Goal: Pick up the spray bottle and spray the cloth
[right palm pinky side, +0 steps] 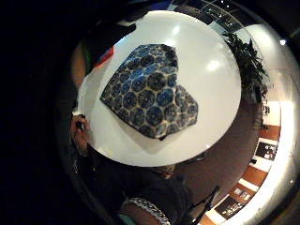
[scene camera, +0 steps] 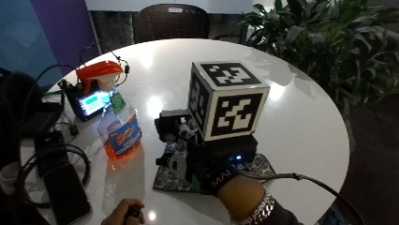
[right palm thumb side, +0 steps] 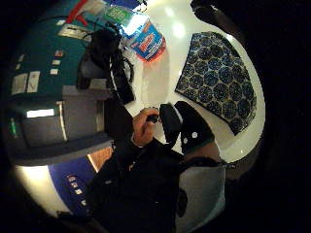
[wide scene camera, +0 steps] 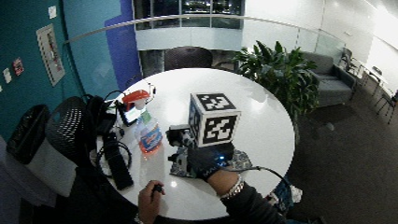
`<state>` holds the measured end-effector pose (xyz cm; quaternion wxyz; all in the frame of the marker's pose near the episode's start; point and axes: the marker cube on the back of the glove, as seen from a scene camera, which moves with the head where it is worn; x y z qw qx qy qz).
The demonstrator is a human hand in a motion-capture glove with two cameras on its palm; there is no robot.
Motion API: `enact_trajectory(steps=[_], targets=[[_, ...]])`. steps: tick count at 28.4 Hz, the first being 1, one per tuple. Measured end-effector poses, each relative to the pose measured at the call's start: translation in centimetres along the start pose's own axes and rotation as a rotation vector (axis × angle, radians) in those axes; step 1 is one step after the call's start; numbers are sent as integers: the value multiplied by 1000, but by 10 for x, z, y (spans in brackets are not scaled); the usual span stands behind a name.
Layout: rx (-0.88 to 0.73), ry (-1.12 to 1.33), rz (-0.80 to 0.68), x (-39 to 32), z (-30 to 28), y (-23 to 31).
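Round white table (scene camera: pixel 299 122) with ceiling lights reflected on its top. Dark chair (scene camera: pixel 173 22) at the far edge; large leafy plant (scene camera: pixel 324 42) just beside the far right edge. Teal wall (wide scene camera: pixel 31 70) with posters left, purple panel (wide scene camera: pixel 121 42) adjoining. Grey sofa (wide scene camera: pixel 326 77) behind the plant. Dark floor (wide scene camera: pixel 348 154).

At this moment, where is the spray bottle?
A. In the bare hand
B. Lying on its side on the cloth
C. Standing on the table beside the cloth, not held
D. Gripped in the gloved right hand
C: the spray bottle stands upright on the table, apart from the right hand, which is above the cloth.
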<state>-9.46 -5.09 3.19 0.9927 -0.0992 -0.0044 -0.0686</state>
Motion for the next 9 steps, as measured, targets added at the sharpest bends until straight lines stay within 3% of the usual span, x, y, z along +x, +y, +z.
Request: enact_trajectory(steps=[9], targets=[[-16, 21, 11, -4, 0, 24]])
